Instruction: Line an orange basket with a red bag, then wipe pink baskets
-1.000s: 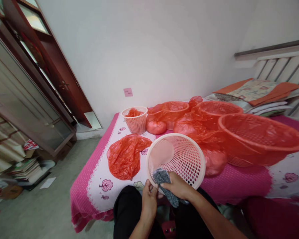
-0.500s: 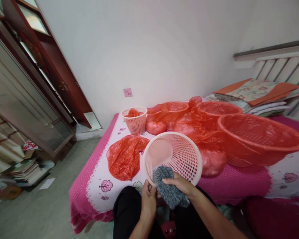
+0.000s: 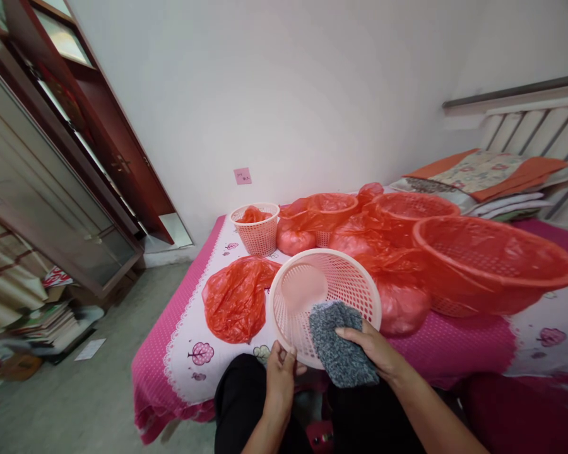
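Basket (image 3: 312,287) in left hand (image 3: 281,376) looks pale pink, perforated, round-rimmed.

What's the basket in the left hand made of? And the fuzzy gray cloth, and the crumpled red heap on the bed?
The basket looks like stiff, smooth plastic: it has a rounded rim and neat rows of holes. The gray cloth seems to be soft, speckled, fuzzy fabric; which fiber, I can't tell. The red heap looks like thin plastic film, shiny and wrinkled.

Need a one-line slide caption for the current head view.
Left hand grips a pale pink basket by its rim; right hand holds a gray cloth at its opening.
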`<control>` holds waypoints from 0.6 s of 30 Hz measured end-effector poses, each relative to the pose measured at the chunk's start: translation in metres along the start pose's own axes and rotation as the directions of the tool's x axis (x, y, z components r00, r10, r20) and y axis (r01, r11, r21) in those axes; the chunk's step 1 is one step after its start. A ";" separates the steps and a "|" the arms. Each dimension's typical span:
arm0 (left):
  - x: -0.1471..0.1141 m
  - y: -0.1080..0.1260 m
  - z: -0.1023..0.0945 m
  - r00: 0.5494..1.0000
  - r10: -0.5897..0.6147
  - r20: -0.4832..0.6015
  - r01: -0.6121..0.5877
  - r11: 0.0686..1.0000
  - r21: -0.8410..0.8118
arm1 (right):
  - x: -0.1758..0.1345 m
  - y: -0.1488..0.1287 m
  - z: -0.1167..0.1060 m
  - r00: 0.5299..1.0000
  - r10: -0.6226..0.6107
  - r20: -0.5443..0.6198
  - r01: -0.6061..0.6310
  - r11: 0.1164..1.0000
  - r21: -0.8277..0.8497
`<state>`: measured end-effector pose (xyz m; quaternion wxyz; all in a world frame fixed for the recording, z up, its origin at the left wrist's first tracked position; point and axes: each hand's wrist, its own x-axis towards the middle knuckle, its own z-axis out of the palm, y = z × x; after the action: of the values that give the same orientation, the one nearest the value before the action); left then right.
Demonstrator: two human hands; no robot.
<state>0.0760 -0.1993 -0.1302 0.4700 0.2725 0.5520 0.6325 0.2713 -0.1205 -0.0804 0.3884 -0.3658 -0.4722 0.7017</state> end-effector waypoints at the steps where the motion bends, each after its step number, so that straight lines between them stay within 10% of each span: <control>1: 0.000 0.001 0.000 1.000 0.009 0.004 -0.009 1.000 0.004 | -0.003 0.001 -0.001 0.999 -0.031 -0.018 0.030 0.997 -0.075; 5: 0.004 0.005 0.000 0.999 0.032 -0.003 -0.031 0.999 0.022 | -0.011 0.011 -0.004 0.968 -0.240 -0.073 0.182 0.873 -0.452; 10: 0.015 0.010 -0.004 0.996 0.085 -0.033 -0.082 0.994 0.067 | -0.020 0.017 0.002 0.801 -0.595 0.064 0.327 0.346 -0.879; 14: 0.019 0.012 -0.007 0.996 0.078 -0.043 -0.075 0.995 0.063 | -0.025 0.019 0.023 0.845 -0.469 0.256 0.283 -0.014 -0.959; 18: 0.016 0.015 -0.010 1.000 0.003 -0.024 -0.002 0.999 0.034 | -0.023 0.031 0.042 0.892 -0.342 0.296 0.259 -0.151 -0.954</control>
<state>0.0563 -0.1881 -0.1211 0.4578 0.2733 0.5680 0.6269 0.2383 -0.1651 -0.0948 0.1640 -0.4300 -0.8877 0.0156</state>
